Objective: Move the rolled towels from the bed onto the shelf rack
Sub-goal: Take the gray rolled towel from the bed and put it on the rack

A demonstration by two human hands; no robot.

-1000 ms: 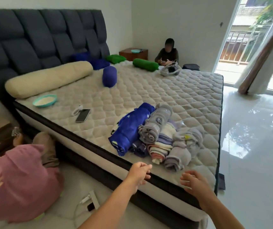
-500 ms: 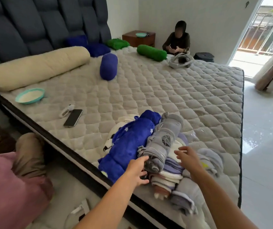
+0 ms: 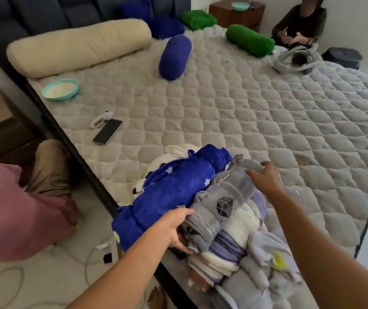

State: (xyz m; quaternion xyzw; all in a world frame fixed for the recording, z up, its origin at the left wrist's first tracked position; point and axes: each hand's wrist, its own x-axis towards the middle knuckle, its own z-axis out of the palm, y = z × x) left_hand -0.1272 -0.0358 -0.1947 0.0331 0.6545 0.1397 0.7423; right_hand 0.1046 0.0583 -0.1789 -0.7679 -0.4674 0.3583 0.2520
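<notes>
A pile of rolled towels lies at the near corner of the bed (image 3: 234, 112). On top is a grey rolled towel (image 3: 225, 197) with a dark web print. My left hand (image 3: 176, 228) grips its near end, fingers tucked under it. My right hand (image 3: 265, 177) holds its far end from above. To its left lies a blue rolled towel with white stars (image 3: 169, 195). Underneath are a white-and-purple striped roll (image 3: 225, 248) and pale lilac rolls (image 3: 265, 259). No shelf rack is in view.
On the mattress are a phone (image 3: 108, 134), a teal bowl (image 3: 60, 89), a cream bolster (image 3: 78, 47), a blue bolster (image 3: 175, 56), a green bolster (image 3: 250, 40) and a headset (image 3: 294, 60). A person in pink (image 3: 11, 210) crouches at the left; another person (image 3: 299, 23) sits beyond the bed.
I have stepped closer to the bed. Both hands went from hovering near the mattress edge to taking hold of the grey towel's two ends.
</notes>
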